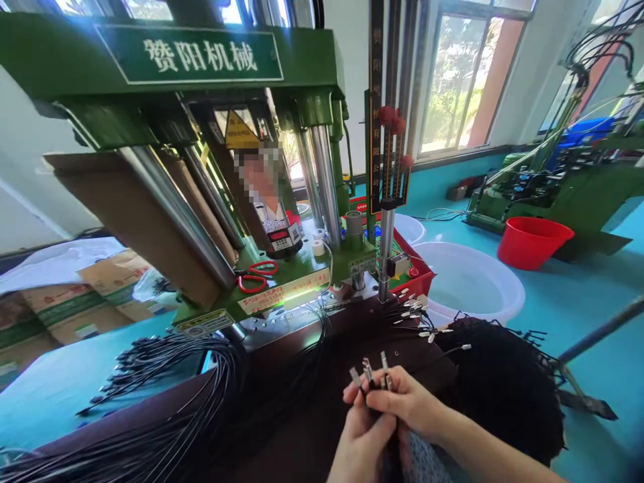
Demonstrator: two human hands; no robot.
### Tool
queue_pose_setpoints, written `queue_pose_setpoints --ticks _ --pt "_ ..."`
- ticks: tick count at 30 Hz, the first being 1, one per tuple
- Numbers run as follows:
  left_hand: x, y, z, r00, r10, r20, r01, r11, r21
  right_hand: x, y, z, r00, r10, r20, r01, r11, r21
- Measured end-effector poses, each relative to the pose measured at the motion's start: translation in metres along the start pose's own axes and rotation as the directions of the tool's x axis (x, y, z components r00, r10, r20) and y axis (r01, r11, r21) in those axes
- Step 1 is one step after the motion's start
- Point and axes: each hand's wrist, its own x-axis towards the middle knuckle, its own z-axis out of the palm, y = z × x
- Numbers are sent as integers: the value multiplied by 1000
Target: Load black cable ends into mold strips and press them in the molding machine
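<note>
In front of me, at the edge of a dark tabletop (pixel 282 429), both hands are held close together. My left hand (pixel 358 436) is closed around several black cables, whose metal connector ends (pixel 384 362) stick up above the fingers. With thumb and fingers closed, my right hand (pixel 410 400) grips the same cables just below the connectors. The cable lengths beneath are mostly hidden by my hands. Past them, cables with white-tipped ends (pixel 427 332) lie on the far right of the tabletop. A large bundle of black cables (pixel 216 389) spreads over the left side.
A green press machine (pixel 312 60) stands just beyond the tabletop, with red-handled scissors (pixel 254 285) on its base. To the right are a black cable pile (pixel 503 389), a white tub (pixel 473 268) and a red bucket (pixel 533 241). A person (pixel 272 208) is behind the press.
</note>
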Motion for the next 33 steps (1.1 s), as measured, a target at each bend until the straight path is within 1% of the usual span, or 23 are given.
queue_pose_setpoints --ticks 2,4,5,6,7,8,9,10,11,12,14,16,18,20,22,24,26,28,30,31,32,33 --pt "4 -6 8 1000 24 -16 -24 1000 -21 1 -6 -10 1000 8 -8 -8 999 40" --pt "9 -8 17 999 -24 38 22 998 53 5 -23 -24 997 -78 8 77 994 72" --pt "11 -8 21 996 -58 69 51 994 97 8 -34 -31 992 -125 34 123 992 42" --pt "12 -7 25 992 -87 94 73 987 140 11 -45 -36 986 -145 85 148 988 -40" --pt "14 -5 28 989 -102 108 82 982 173 14 -56 -40 979 -124 162 152 974 -168" --pt "15 -3 31 988 -101 113 78 979 190 16 -65 -42 968 -65 241 142 938 -315" --pt "16 -1 34 989 -90 115 68 980 188 18 -71 -42 951 21 308 127 883 -451" --pt "18 1 36 991 -75 115 55 984 170 19 -75 -41 931 105 349 116 822 -557" --pt "19 3 38 992 -62 114 46 989 141 21 -76 -40 915 165 369 113 772 -626" --pt "20 3 39 992 -54 112 42 994 104 22 -75 -38 905 197 377 114 742 -661" --pt "23 4 41 992 -58 112 55 998 31 23 -69 -37 893 215 396 118 736 -667" --pt "25 3 42 990 -80 115 81 997 -6 25 -63 -38 880 201 430 119 784 -609" --pt "27 1 41 991 -93 94 94 996 -5 27 -59 -41 869 177 462 102 850 -517" --pt "29 -1 39 997 -68 41 68 998 -1 31 -57 -44 865 165 474 81 885 -458" --pt "32 -4 35 1000 -11 -10 11 1000 -2 37 -54 -45 868 160 470 91 879 -467" --pt "36 -7 30 999 43 -28 -43 999 11 43 -50 -44 877 170 449 114 835 -538" --pt "39 -10 26 997 69 -20 -68 997 37 49 -46 -40 883 197 426 130 770 -625" --pt "42 -12 22 996 87 -28 -86 995 46 55 -44 -37 871 230 434 153 712 -685" --pt "45 -10 17 992 113 -54 -112 993 34 64 -44 -35 854 230 466 195 689 -698" --pt "47 -6 14 989 127 -70 -126 992 19 71 -44 -36 865 212 455 215 663 -717" --pt "48 -1 10 986 140 -85 -141 990 2 79 -43 -39 897 185 401 226 588 -777" --pt "49 4 6 984 152 -97 -154 988 -12 89 -40 -42 942 142 305 209 464 -861"
